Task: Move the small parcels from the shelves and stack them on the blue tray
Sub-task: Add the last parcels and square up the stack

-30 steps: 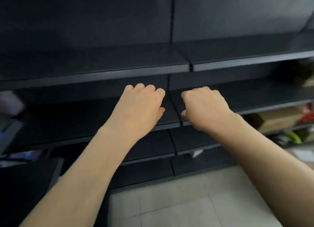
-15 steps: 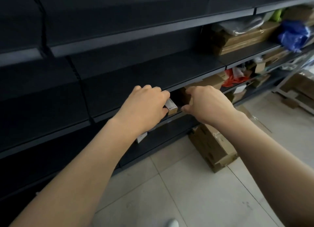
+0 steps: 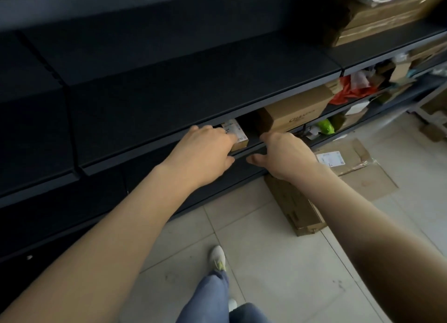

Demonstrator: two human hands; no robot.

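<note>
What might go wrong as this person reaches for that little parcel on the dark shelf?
The small parcel sits in a narrow gap under the upper shelf, so the left hand may scrape its knuckles or fumble it. The cardboard box on the floor lies near the shoe: a trip risk when stepping back.

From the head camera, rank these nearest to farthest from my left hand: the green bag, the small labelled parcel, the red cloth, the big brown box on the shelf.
1. small labelled parcel: the left hand has its fingers on it.
2. big brown box: same shelf, just to the right.
3. green bag: further right and lower.
4. red cloth: farthest right.
</note>
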